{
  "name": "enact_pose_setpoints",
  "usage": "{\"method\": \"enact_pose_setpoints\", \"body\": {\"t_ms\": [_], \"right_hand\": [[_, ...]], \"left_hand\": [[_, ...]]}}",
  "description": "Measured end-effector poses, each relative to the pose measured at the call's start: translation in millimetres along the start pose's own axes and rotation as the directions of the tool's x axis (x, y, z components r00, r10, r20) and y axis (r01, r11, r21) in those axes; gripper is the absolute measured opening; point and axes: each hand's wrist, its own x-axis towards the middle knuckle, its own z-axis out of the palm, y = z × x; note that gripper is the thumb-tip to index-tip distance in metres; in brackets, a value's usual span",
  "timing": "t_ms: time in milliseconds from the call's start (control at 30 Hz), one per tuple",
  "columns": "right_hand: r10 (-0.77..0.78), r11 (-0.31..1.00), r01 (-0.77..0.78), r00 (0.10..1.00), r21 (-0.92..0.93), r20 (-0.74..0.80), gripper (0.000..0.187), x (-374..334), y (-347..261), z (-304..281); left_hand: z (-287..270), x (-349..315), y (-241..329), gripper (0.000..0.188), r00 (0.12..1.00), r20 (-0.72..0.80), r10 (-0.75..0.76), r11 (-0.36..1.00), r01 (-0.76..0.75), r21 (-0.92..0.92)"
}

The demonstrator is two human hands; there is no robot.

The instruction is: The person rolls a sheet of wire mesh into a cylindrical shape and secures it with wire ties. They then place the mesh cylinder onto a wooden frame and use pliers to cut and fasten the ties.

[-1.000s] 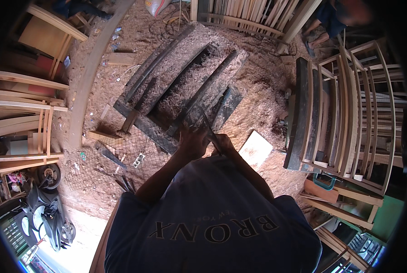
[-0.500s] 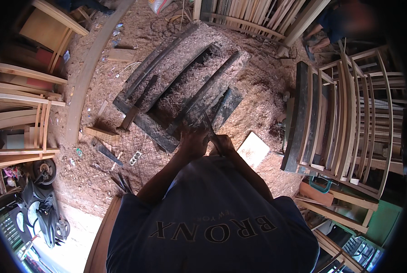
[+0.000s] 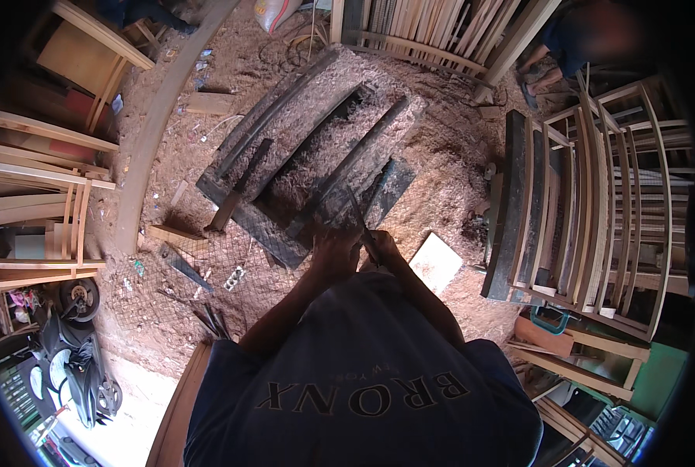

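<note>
My right hand (image 3: pixel 383 249) is closed round a long, thin, dark bar-like tool (image 3: pixel 356 208), which slants up and to the left. I cannot make out its exact kind. Close beside it, my left hand (image 3: pixel 336 249) is bent with its fingers folded at the near edge of the dark slatted wooden frame (image 3: pixel 374 128). Shadow hides what those fingers hold. Wood shavings cover much of the frame and fill the gaps between its slats. Across its left side lies a narrow wooden piece (image 3: pixel 238 187), brown at the near end and dark at the far end.
A pale square board (image 3: pixel 435 263) lies right of my hands. Racks of wooden frames (image 3: pixel 588 202) stand at the right; timber (image 3: pixel 44 187) is stacked at the left. A long plank (image 3: pixel 149 140) crosses the shavings-covered floor. Another person (image 3: pixel 573 50) is at the far right.
The view has shifted slightly, so the scene sits a little lower. Both hands keep nearly the same place at the frame's near edge, and the tool stays in my right hand.
</note>
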Motion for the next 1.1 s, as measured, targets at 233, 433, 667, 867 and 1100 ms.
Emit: {"method": "enact_pose_setpoints", "body": {"t_ms": [233, 433, 667, 867, 1100], "right_hand": [[-0.185, 0.982, 0.183, 0.982, 0.056, 0.029, 0.050, -0.3, 5.9, -3.0], [-0.024, 0.999, 0.022, 0.999, 0.045, 0.044, 0.046, 5.9, 20.1, 1.1], [-0.302, 0.952, 0.300, 0.953, -0.058, -0.025, 0.041, 7.2, 23.0, 5.7], [-0.100, 0.985, 0.077, 0.984, 0.153, 0.146, 0.045, 14.2, 4.5, -0.6], [0.023, 0.977, -0.059, 0.986, 0.207, 0.168, 0.051, 35.1, 23.4, 3.6]], "left_hand": [[1.9, -0.8, -1.3, 0.050, 0.999, -0.034, 0.034, 0.999, -0.033, 0.028], [6.6, -2.3, -5.3, 0.056, 1.000, 0.000, 0.014, 0.999, -0.014, 0.051], [6.3, -8.5, -10.1, 0.056, 0.996, -0.069, 0.052, 0.999, -0.051, 0.014], [6.3, -16.0, -11.3, 0.055, 0.995, -0.064, 0.073, 0.993, -0.067, 0.093], [14.3, -18.1, -17.3, 0.052, 0.996, -0.041, 0.076, 0.996, -0.074, 0.052]]}}
